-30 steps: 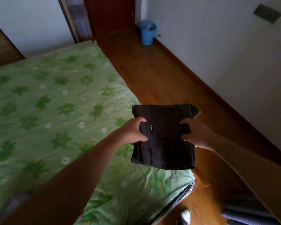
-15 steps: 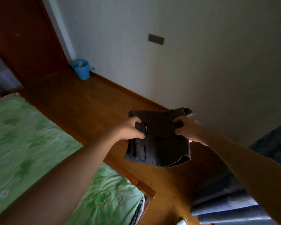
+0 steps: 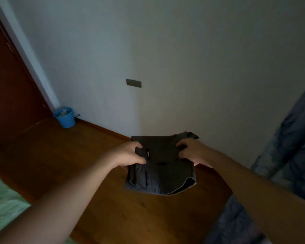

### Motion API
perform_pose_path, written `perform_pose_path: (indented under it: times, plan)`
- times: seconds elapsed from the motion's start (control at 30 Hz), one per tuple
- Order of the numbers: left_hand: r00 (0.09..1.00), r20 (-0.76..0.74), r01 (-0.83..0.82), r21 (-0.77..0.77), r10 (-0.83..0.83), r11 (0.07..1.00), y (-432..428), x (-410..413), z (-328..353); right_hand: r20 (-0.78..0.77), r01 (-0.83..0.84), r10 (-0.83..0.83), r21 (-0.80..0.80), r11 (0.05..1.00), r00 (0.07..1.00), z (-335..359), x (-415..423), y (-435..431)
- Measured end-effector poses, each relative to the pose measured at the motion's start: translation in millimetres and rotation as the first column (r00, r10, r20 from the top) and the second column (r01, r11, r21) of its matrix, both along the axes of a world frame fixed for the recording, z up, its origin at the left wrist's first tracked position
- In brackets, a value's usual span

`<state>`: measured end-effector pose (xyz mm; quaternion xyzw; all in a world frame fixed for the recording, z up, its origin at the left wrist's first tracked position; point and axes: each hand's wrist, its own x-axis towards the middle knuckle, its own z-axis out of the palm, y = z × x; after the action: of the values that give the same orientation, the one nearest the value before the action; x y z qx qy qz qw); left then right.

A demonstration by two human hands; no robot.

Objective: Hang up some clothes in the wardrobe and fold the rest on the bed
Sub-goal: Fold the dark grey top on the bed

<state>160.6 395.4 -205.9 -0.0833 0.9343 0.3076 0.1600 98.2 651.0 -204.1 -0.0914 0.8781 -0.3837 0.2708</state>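
Left grip (image 3: 128, 154): fingers curled over the left upper edge of the cloth, thumb on top, pinching it just beside a small dark label (image 3: 147, 153). Right grip (image 3: 192, 152): fingers curled onto the right upper edge, closed on the same cloth. We record both grips as tight on the one item.

Item held: a folded garment (image 3: 162, 175), dark grey to black, matte and woven, folded into a rough rectangle. Lengthwise seams run down its left part. At the lower right corner a curved hem gapes and shows a paler inner edge. A loose corner of cloth sticks out at the upper right, beyond the right grip. We cannot tell what kind of garment it is.

Position: the garment spans between the two grips, its upper part under the fingers, the rest hanging below. It is in the air above the floor (image 3: 74, 166).

Outward: the floor is smooth, orange-brown wood. The bed (image 3: 2, 199), with a green sheet, shows blurred at the lower left, well apart from the garment. Puffy, stitched grey-blue bedding (image 3: 289, 147) lies at the right. The wall (image 3: 183, 59) is pale and plain, with a small dark rectangular plate (image 3: 133, 83). A round, tapered blue bucket (image 3: 65, 118) stands in the corner beside a reddish-brown door (image 3: 7, 88).
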Motion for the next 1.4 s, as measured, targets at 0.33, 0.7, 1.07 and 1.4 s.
perform_pose_path:
  times: [0.33,0.7,1.07,1.4]
  plan:
    - [0.994,-0.009,-0.104,0.041,0.104,0.994,-55,-73,12,-0.104,-0.098,0.105,0.064,0.993,0.989,15,-90,-73]
    - [0.849,0.115,-0.527,0.133,0.515,0.839,-297,-146,8,-0.170,-0.427,0.456,0.180,0.886,0.874,16,-228,-358]
    - [0.655,0.077,-0.755,0.078,0.751,0.651,-522,-160,2,-0.235,-0.719,0.761,0.251,0.649,0.605,5,-303,-643]
    - [0.457,0.021,-0.888,0.056,0.889,0.455,-696,-240,-21,-0.241,-0.874,0.901,0.250,0.417,0.361,-18,-411,-877]
